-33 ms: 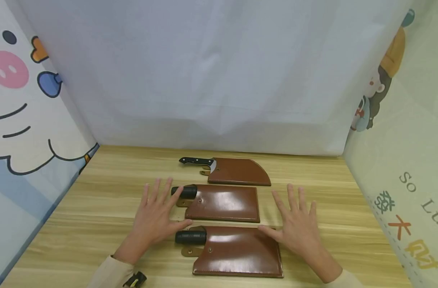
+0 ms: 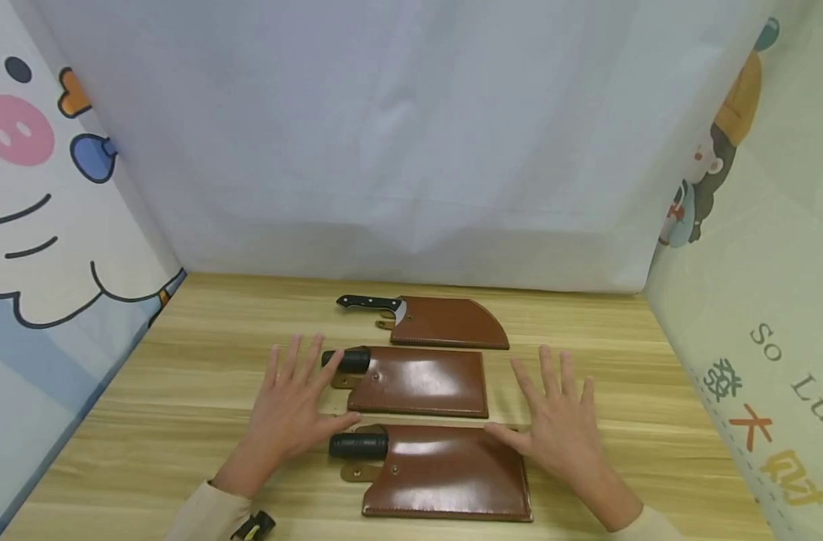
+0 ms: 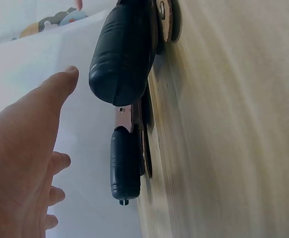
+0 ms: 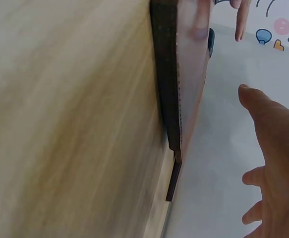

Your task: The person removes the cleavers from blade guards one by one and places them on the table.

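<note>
Three cleavers lie in brown leather sheaths, one behind another, handles to the left. The nearest sheath (image 2: pixel 455 477) is the largest, with a thick black handle (image 2: pixel 358 445) and an unfastened strap beside it. Behind it lies the middle sheath (image 2: pixel 428 383), also with a black handle (image 2: pixel 350 361). Farthest back, a curved-end sheath (image 2: pixel 452 321) leaves a riveted black handle (image 2: pixel 369 302) and a bit of blade showing. My left hand (image 2: pixel 292 409) is spread beside the two nearer handles, holding nothing. Fingers spread too, my right hand (image 2: pixel 560 428) hovers by the nearest sheath's right end, also without a thing.
The wooden table (image 2: pixel 181 383) ends at a pale cloth (image 2: pixel 411 150) hung behind it. Printed cloths stand at the left (image 2: pixel 39 225) and right (image 2: pixel 756 300) sides. A dark band (image 2: pixel 254 526) sits by my left sleeve.
</note>
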The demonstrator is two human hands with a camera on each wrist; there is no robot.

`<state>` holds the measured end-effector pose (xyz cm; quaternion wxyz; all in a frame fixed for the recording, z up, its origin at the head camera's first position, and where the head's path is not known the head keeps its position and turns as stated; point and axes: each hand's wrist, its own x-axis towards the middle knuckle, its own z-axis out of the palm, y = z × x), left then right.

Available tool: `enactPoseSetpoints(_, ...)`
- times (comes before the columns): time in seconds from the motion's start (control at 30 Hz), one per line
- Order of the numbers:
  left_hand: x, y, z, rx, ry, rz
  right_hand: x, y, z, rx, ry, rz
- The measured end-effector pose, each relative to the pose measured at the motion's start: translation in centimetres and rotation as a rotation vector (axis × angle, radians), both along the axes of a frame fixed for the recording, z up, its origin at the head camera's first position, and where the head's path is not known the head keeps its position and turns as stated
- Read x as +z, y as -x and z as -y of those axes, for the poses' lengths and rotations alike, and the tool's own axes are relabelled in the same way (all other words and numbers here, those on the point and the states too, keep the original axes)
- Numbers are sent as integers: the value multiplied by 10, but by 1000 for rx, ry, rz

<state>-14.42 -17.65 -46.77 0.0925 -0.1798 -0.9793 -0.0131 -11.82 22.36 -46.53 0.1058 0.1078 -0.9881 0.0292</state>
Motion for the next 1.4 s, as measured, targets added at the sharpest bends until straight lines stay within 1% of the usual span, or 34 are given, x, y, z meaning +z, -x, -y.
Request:
enactPoseSetpoints(0.2,1,-3,0,3,-13,19,3,0,-1,2,3,-23)
enactPoseSetpoints(0.3,4,-5,0,7,-13,14,5,-1,-1,13,11,-36)
enactPoseSetpoints(0.4,7,-8,0,7,-15,26,6,-3,0,31,20,-35)
enactPoseSetpoints(0.63,12,-25,1,-27,-18,55,8,-13,2,99,34,-23)
enactPoseSetpoints(0.77,11,-35,1,-46,-14,53,10,-22,1,125,52,-8)
enactPoseSetpoints(0.97,10,-48,2,-66,-41,90,8,-39,-3,174,39,28)
enactPoseSetpoints(1.03,9,-52,3,-79,-60,99,6,-44,-4,194,36,43)
enactPoseSetpoints(1.13,7,-55,3,-115,-92,100,4,-49,-6,224,43,60)
enactPoseSetpoints(1.27,3,-55,1,-168,-126,99,1,-53,-8,265,46,92)
enactPoseSetpoints(1.33,2,-54,0,-186,-140,116,-1,-55,-8,291,48,114)
enactPoseSetpoints(1.4,1,-53,-2,-197,-154,151,-2,-57,-7,312,50,138)
